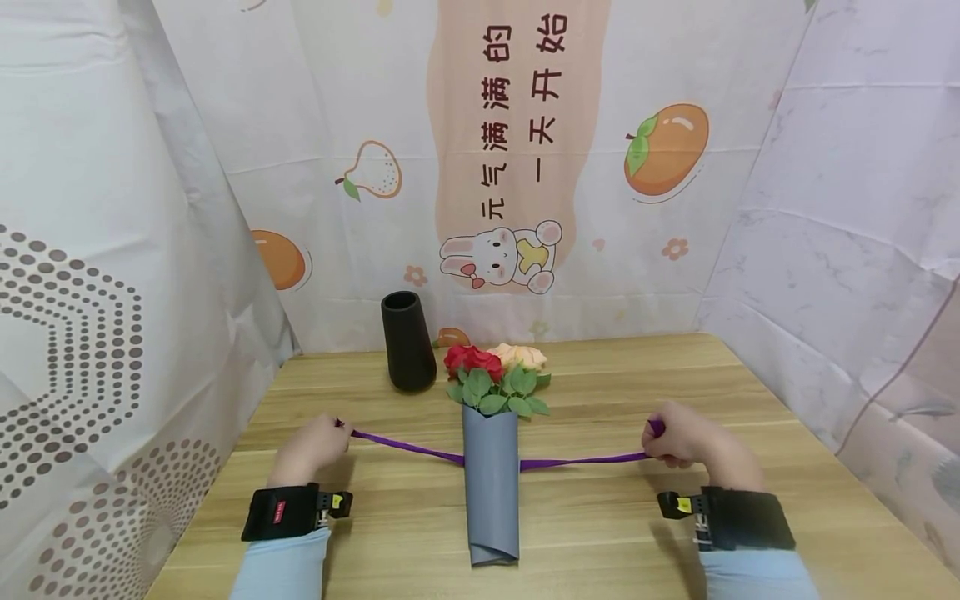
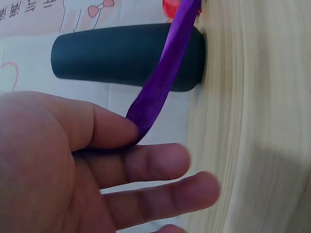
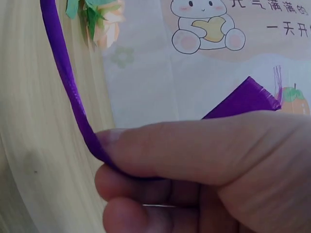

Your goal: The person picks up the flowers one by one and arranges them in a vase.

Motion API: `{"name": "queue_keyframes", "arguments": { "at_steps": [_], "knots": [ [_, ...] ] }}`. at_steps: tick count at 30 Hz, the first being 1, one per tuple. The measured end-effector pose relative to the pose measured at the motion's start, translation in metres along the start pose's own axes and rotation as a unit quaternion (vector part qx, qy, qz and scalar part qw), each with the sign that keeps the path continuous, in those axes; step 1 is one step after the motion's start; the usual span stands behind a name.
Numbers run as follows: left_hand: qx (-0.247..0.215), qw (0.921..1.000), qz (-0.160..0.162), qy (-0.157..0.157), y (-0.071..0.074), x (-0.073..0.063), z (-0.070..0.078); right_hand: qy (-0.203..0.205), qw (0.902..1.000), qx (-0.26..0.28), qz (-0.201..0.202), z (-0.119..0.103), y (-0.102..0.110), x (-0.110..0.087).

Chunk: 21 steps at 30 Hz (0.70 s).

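Note:
A bouquet wrapped in grey-blue paper [image 1: 492, 492] lies on the table, its red flowers [image 1: 472, 362], peach flowers [image 1: 519, 357] and green leaves pointing to the back. From under the wrap a purple ribbon [image 1: 408, 446] runs out to both sides. My left hand [image 1: 311, 446] pinches one end between thumb and index finger, the other fingers loosely extended in the left wrist view. The other end is pinched by my right hand [image 1: 686, 437], and a frayed ribbon tip [image 3: 250, 99] sticks out behind the thumb. Both stretches of ribbon look nearly straight.
A black vase [image 1: 408, 342] stands at the back of the wooden table [image 1: 600, 525], left of the flowers. Behind the table hangs a printed cloth [image 1: 360, 250] with fruit and a rabbit. More cloth [image 1: 97, 333] hangs at the left side and also at the right.

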<state>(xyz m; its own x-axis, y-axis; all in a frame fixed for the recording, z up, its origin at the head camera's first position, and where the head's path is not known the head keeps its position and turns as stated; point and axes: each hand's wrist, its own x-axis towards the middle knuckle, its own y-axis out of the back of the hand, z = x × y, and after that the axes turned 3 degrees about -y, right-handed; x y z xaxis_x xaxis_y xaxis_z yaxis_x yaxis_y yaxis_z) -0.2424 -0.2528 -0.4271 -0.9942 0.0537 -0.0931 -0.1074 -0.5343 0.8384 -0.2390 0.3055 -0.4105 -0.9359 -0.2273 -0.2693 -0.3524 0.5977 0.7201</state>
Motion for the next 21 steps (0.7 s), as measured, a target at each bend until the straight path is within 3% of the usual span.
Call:
{"name": "queue_keyframes", "arguments": {
  "at_steps": [6,18,21],
  "knots": [
    [-0.091,0.9952,-0.023,0.026,0.005,-0.001,-0.014,-0.041,0.999,-0.011,0.01,0.008,0.001,0.002],
    [-0.035,0.9991,-0.023,0.005,0.01,-0.008,-0.029,-0.093,0.9955,-0.017,0.011,0.017,0.004,0.0],
    [-0.024,0.9993,-0.01,0.026,0.011,-0.009,-0.029,-0.09,0.9958,0.009,0.015,0.021,0.003,0.001]
  ]
}}
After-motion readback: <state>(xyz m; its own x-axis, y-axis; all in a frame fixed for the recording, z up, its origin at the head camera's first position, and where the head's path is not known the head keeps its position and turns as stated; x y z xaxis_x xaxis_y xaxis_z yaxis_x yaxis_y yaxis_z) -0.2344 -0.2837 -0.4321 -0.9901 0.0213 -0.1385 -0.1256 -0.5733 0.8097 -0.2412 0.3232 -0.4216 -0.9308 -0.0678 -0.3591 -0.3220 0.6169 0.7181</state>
